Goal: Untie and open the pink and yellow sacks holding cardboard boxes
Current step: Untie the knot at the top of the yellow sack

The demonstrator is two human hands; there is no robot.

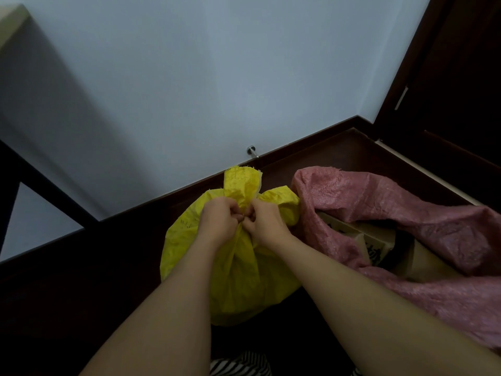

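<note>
A bit of striped cloth (240, 365) is seen at the very bottom. Just past it, the tied neck of the yellow sack (238, 270) is pinched by the curled fingers of the left hand (218, 222) and the right hand (264, 222). The pink sack (406, 202) is set right beside it, touching it, and its mouth is spread open. Cardboard boxes (379, 245) are shown inside. Farther back, a small metal door stop (252, 151) is fixed low on the pale wall (217, 77).

dark print on cardboard box (376, 246), unreadable
</note>
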